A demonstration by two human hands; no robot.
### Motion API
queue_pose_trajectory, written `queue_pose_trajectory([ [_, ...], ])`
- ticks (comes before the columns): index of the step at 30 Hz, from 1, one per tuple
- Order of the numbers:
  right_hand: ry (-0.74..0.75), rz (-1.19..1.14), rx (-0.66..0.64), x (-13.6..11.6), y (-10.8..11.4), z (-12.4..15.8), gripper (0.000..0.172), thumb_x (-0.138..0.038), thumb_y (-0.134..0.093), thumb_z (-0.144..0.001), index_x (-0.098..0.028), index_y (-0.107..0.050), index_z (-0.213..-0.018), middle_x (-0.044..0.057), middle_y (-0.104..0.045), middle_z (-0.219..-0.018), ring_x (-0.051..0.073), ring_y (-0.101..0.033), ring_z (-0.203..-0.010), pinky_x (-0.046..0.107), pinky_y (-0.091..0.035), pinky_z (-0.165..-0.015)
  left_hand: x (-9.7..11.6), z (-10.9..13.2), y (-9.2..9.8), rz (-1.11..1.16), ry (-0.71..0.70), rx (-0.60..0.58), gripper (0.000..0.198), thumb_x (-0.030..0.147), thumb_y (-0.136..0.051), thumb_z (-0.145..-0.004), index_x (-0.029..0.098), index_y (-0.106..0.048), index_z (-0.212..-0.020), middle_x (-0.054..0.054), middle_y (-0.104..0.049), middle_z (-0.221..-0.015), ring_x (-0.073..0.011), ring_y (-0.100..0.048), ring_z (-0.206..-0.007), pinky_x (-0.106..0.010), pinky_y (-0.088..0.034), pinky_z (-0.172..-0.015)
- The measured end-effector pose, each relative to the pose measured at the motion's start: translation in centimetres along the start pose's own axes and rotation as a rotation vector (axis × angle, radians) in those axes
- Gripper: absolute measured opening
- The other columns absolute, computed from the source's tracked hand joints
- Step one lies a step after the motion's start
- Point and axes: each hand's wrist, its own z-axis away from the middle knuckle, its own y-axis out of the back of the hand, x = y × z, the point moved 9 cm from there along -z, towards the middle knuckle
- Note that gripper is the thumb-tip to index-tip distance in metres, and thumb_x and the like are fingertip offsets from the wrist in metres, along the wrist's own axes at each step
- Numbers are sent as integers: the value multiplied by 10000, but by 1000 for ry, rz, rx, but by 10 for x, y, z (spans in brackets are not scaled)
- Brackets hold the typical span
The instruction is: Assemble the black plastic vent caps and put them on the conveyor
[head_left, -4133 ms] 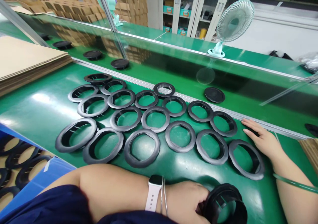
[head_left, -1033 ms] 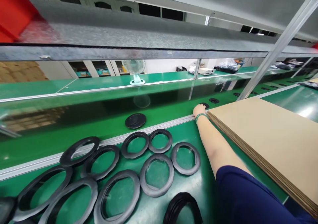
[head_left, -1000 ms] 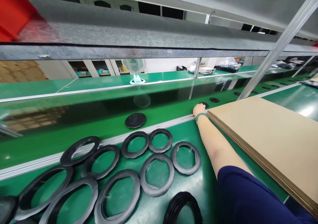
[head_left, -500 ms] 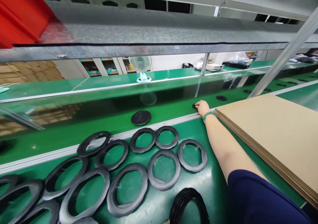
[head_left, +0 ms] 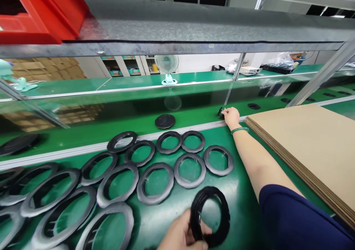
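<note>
My left hand [head_left: 180, 232], at the bottom middle, grips a glossy black ring [head_left: 222, 205] by its lower left side, raised over the green table. My right arm is stretched out, and my right hand [head_left: 232, 117], with a green bangle at the wrist, pinches a small black disc [head_left: 220, 111] tipped up on edge above the green belt. The fingers partly cover this disc. Several dark grey rings lie on the table to the left, the closest to my left hand being one grey ring [head_left: 169, 185]. A flat black disc [head_left: 165, 121] rests on the belt left of my right hand.
A stack of brown cardboard sheets [head_left: 307, 132] lies right of my arm. A metal shelf [head_left: 177, 48] with a red bin [head_left: 52, 17] crosses overhead. More black discs [head_left: 253, 106] sit along the belt. Behind it stand a clear panel and a small fan [head_left: 167, 65].
My right hand has lifted the small disc from flat to tilted on edge. My left hand has come into view with the black ring. The whole view has shifted.
</note>
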Motion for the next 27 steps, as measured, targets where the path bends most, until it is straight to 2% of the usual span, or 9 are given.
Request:
queue_pose_trajectory([
  [2, 26, -55, 33, -21, 13, 26, 180, -234, -605, -919, -93, -713, -941, 159, -661, -1018, 265, -591, -974, 387, -464, -943, 12, 4, 7, -45, -56, 120, 253, 155, -744, -669, 161, -622, -891, -92, -728, -1016, -252, -688, -977, -341, -525, -877],
  [5, 102, -188, 42, -59, 39, 82, 167, -264, -579, -939, -137, -687, -933, 101, -663, -962, 230, -603, -905, 356, -500, -864, 23, 11, 17, -107, -70, 250, 189, 146, -698, -709, 161, -631, -885, -103, -741, -1010, -266, -695, -984, -385, -526, -919],
  [7, 267, -418, 22, -97, 66, 130, 131, -262, -617, -922, -156, -677, -874, 69, -664, -878, 222, -608, -815, 357, -515, -778, 26, 12, 20, -123, -78, 282, 184, 167, -704, -718, 167, -629, -886, -103, -746, -1012, -270, -703, -970, -397, -539, -909],
  [9, 486, -546, -73, -139, 93, 183, 98, -255, -660, -919, -178, -676, -860, 51, -669, -878, 213, -613, -835, 356, -509, -800, 27, 11, 22, -121, -93, 300, 200, 184, -710, -732, 176, -618, -910, -94, -748, -1022, -265, -709, -968, -396, -553, -897],
  [11, 702, -590, -245, -175, 110, 237, 88, -225, -636, -954, -181, -680, -892, 47, -677, -895, 201, -616, -866, 357, -506, -828, 26, 11, 23, -82, -99, 310, 283, 194, -721, -742, 182, -598, -996, -78, -748, -1020, -254, -715, -965, -387, -568, -883],
  [14, 907, -650, -355, -196, 126, 293, 100, -205, -585, -993, -150, -669, -986, 75, -670, -920, 192, -602, -856, 358, -525, -799, 23, 11, 23, 4, -79, 319, 482, 197, -750, -730, 187, -539, -1164, -58, -739, -1024, -236, -720, -944, -369, -585, -853],
  [19, 1052, -552, -365, -193, 116, 318, 143, -189, -547, -1005, -104, -660, -982, 92, -646, -861, 200, -575, -815, 347, -520, -716, 23, 12, 27, -20, -31, 368, 581, 219, -769, -731, 189, -503, -1247, -64, -705, -1091, -217, -704, -923, -338, -587, -801],
  [23, 1131, -403, -414, -194, 106, 323, 247, -172, -479, -1021, -128, -657, -856, 65, -605, -779, 186, -540, -747, 324, -488, -658, 22, 12, 27, -16, 13, 370, 546, 238, -767, -745, 182, -498, -1216, -44, -690, -1022, -179, -688, -848, -289, -577, -732],
  [27, 1145, -350, -491, -194, 102, 326, 305, -177, -424, -1037, -133, -658, -847, 69, -609, -800, 183, -545, -763, 315, -493, -666, 24, 14, 28, -55, 36, 398, 496, 240, -774, -733, 183, -512, -1151, -6, -668, -924, -147, -661, -784, -236, -551, -667],
])
